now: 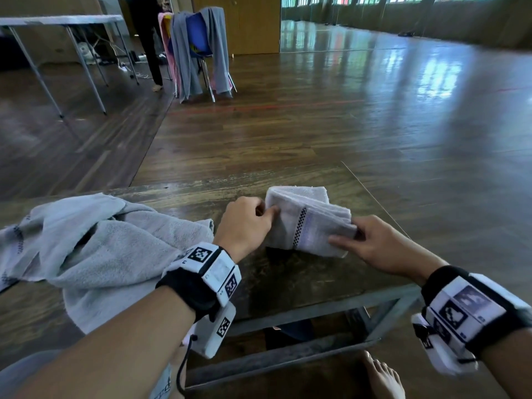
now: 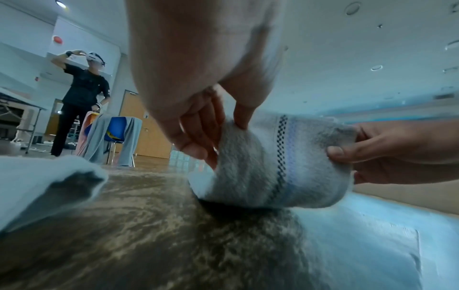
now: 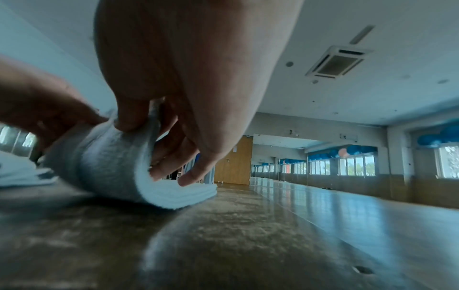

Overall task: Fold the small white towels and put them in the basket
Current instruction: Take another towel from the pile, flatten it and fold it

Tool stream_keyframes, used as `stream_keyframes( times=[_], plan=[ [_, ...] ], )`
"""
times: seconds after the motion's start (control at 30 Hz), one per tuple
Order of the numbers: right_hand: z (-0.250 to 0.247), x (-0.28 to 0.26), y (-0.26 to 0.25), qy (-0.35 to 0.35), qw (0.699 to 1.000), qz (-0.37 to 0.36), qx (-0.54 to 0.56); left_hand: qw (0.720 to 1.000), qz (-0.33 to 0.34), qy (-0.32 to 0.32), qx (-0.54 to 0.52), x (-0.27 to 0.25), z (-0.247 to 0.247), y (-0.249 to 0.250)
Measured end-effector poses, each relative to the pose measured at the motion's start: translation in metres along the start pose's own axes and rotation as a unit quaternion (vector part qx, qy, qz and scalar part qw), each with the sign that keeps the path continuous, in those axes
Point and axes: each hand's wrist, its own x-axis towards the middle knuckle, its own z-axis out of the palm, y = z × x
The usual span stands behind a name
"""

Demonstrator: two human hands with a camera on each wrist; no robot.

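On the far right part of a worn wooden table [image 1: 288, 272], a folded white towel [image 1: 305, 223] lies with its long axis running left to right, pinched at its ends by the left hand [image 1: 244, 223] and right hand [image 1: 380, 246]; unfolded towels [image 1: 100, 249] lie heaped alongside.

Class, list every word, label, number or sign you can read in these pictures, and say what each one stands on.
No readable words or numbers.
Left wrist band: black-and-white square code markers only; tiny letters too small to read.
Right wrist band: blurred marker, unreadable.
Folded towel: a checkered stripe, no text.
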Motion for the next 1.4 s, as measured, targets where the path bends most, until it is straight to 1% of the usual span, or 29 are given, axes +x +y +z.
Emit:
stream_keyframes(
  times=[0.07, 0.13, 0.2, 0.23, 0.27, 0.33, 0.47, 0.53, 0.73, 0.9, 1.07, 1.13, 1.17, 1.27, 1.3, 1.33, 1.4],
  plan=[
    [-0.002, 0.000, -0.003, -0.015, 0.998, 0.018, 0.059, 0.995, -0.078, -0.066, 0.017, 0.003, 0.000, -0.002],
    [-0.001, 0.000, -0.002, -0.074, 0.989, 0.073, 0.104, 0.980, -0.143, -0.133, 0.027, 0.004, 0.001, -0.004],
    [0.004, 0.002, 0.000, -0.117, 0.979, 0.135, 0.100, 0.967, -0.181, -0.176, 0.039, 0.002, 0.004, -0.005],
    [0.006, 0.004, 0.002, -0.117, 0.976, 0.155, 0.097, 0.962, -0.192, -0.188, 0.042, 0.001, 0.006, -0.006],
    [0.009, 0.007, 0.003, -0.102, 0.976, 0.166, 0.099, 0.960, -0.198, -0.194, 0.042, 0.001, 0.007, -0.006],
    [0.012, 0.014, 0.006, -0.051, 0.979, 0.167, 0.108, 0.964, -0.195, -0.178, 0.040, 0.002, 0.010, -0.005],
    [0.014, 0.029, 0.006, 0.030, 0.982, 0.154, 0.108, 0.989, -0.134, -0.049, 0.045, 0.007, 0.018, -0.002],
    [0.017, 0.035, 0.007, 0.059, 0.981, 0.159, 0.092, 0.991, -0.121, -0.019, 0.050, 0.009, 0.025, 0.000],
    [0.024, 0.044, 0.012, 0.090, 0.978, 0.179, 0.058, 0.985, -0.145, -0.018, 0.093, 0.011, 0.044, -0.001],
    [0.024, 0.050, 0.016, 0.112, 0.974, 0.189, 0.056, 0.982, -0.157, -0.035, 0.101, 0.016, 0.049, -0.004],
    [0.025, 0.053, 0.013, 0.120, 0.970, 0.211, 0.003, 0.981, -0.168, -0.036, 0.092, 0.019, 0.053, -0.005],
    [0.026, 0.054, 0.010, 0.125, 0.967, 0.215, -0.048, 0.978, -0.189, -0.050, 0.070, 0.022, 0.051, -0.004],
    [0.026, 0.055, 0.009, 0.128, 0.965, 0.209, -0.097, 0.976, -0.204, -0.059, 0.055, 0.024, 0.049, -0.003],
    [0.030, 0.057, 0.006, 0.120, 0.949, 0.146, -0.252, 0.968, -0.238, -0.084, 0.001, 0.028, 0.043, 0.000],
    [0.031, 0.057, 0.005, 0.105, 0.946, 0.130, -0.279, 0.970, -0.231, -0.078, -0.010, 0.027, 0.040, 0.001],
    [0.031, 0.056, 0.004, 0.087, 0.944, 0.125, -0.293, 0.975, -0.212, -0.058, -0.015, 0.024, 0.037, 0.002],
    [0.029, 0.055, 0.002, 0.065, 0.943, 0.136, -0.298, 0.990, -0.138, 0.019, 0.008, 0.019, 0.031, 0.002]
  ],
)
